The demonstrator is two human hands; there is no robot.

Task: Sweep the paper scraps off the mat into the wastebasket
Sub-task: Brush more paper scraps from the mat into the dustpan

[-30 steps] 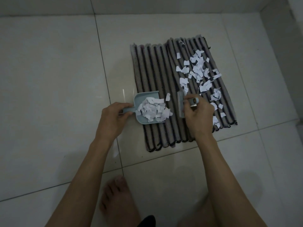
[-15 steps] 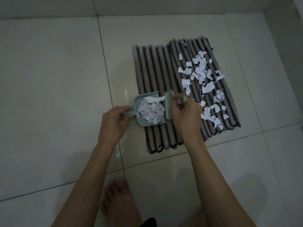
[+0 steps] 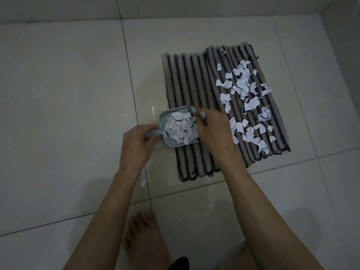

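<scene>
A ribbed grey mat with dark stripes (image 3: 191, 82) lies on the tiled floor. Several white paper scraps (image 3: 245, 90) are scattered over its right half. A small light-blue dustpan (image 3: 165, 116) rests at the mat's left edge, piled with scraps (image 3: 181, 128). My left hand (image 3: 139, 141) grips the dustpan's handle. My right hand (image 3: 213, 129) holds a small brush (image 3: 200, 114) at the dustpan's mouth; most of the brush is hidden under the hand. No wastebasket is in view.
Pale floor tiles (image 3: 68, 94) surround the mat. A wall base runs along the top and a corner shows at the upper right. My bare foot (image 3: 144, 236) stands on the floor below the hands.
My right hand has swept the brush leftward across the mat up to the dustpan's mouth, pushing more scraps into it. The left hand kept its hold on the dustpan handle.
</scene>
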